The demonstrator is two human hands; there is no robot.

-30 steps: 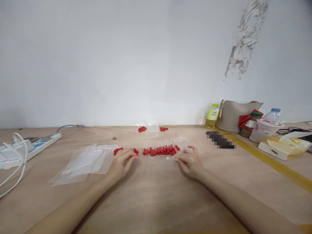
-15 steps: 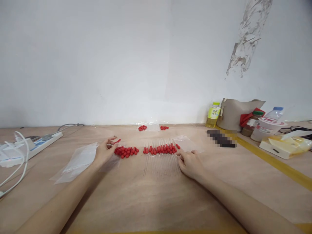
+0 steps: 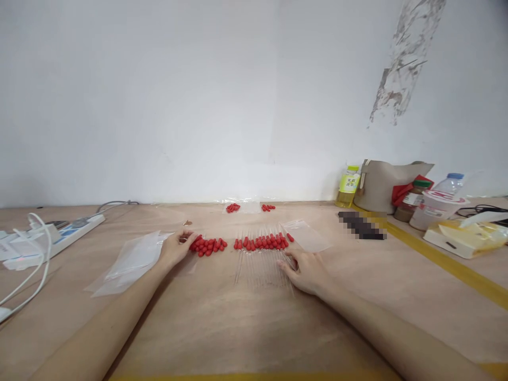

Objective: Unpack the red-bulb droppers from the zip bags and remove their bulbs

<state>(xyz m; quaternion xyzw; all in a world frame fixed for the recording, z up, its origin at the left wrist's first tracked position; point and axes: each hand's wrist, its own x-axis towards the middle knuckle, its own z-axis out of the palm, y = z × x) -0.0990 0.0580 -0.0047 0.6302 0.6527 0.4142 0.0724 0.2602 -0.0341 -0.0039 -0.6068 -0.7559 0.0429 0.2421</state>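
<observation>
Left hand (image 3: 177,248) has lowered onto the loose red caps (image 3: 207,245), grip indeterminate. Right hand (image 3: 305,271), open, now presses the capped tubes (image 3: 262,244); capping work continues.

Power strip (image 3: 59,233) far left, beige bag (image 3: 387,186) and yellow-labelled bottle (image 3: 348,186) far right

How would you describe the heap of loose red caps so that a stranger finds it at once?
On the wooden table, find the person's left hand. The heap of loose red caps lies at its fingertips; unlike the row of droppers to its right, these caps carry no glass tubes.
</observation>
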